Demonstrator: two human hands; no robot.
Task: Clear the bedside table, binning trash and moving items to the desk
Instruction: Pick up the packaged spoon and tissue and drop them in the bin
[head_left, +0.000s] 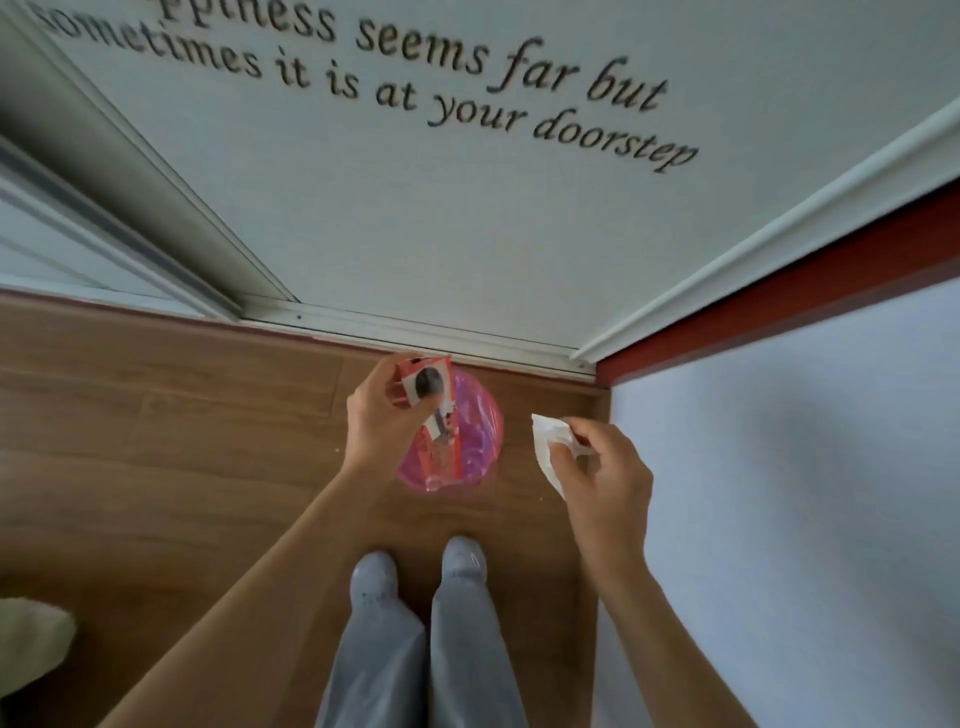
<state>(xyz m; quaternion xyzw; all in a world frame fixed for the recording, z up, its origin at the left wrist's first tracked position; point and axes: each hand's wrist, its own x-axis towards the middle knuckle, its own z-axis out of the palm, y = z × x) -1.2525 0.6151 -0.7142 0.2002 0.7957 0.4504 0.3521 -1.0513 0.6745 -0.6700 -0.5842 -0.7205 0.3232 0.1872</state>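
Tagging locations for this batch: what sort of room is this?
Likely a corner of a home room, perhaps a bedroom: wood floor, a wall quote, a sliding door track, and a small bin with a pink liner.

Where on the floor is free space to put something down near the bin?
Bare wood floor lies left of the pink bin, up to the door track. It is crowded at the bin: left hand with red wrapper, right hand with tissue, feet below.

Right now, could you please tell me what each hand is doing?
Left hand: closed on a red wrapper, above the pink bin.
Right hand: closed on a white tissue, beside the bin.
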